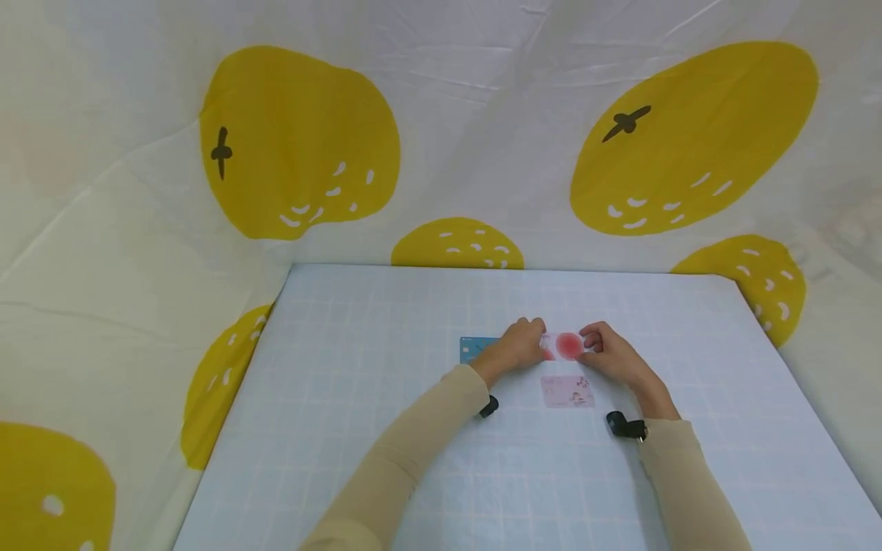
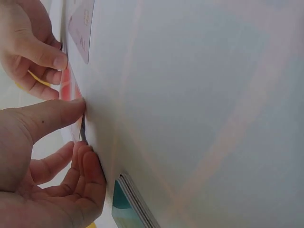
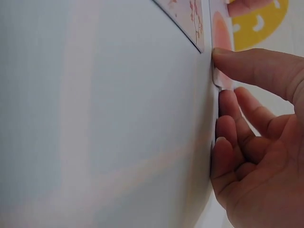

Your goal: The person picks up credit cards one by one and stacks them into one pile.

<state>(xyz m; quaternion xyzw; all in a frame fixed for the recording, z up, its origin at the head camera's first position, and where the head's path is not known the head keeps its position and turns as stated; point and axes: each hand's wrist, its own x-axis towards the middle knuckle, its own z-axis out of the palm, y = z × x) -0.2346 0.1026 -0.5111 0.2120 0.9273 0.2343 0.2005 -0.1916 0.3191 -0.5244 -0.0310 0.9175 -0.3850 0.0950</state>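
A pale pink card with a large red circle (image 1: 570, 347) lies flat or nearly so, between my two hands. My left hand (image 1: 520, 346) pinches its left end, thumb at the near edge and the other fingers curled beyond it. At the right end my right hand (image 1: 609, 353) pinches the same card, its thumb (image 3: 228, 61) on the near corner in the right wrist view. Just in front of it lies a pink card with a floral print (image 1: 568, 391). Beside my left hand is a stack of cards with a blue top (image 2: 126, 209), partly hidden by that hand in the head view.
A light tablecloth with a faint grid (image 1: 344, 413) covers the table. Behind and at the sides hangs a white curtain with yellow fruit prints (image 1: 475, 153). A black wrist camera (image 1: 623, 425) sits at my right cuff, another (image 1: 489, 406) by the left sleeve.
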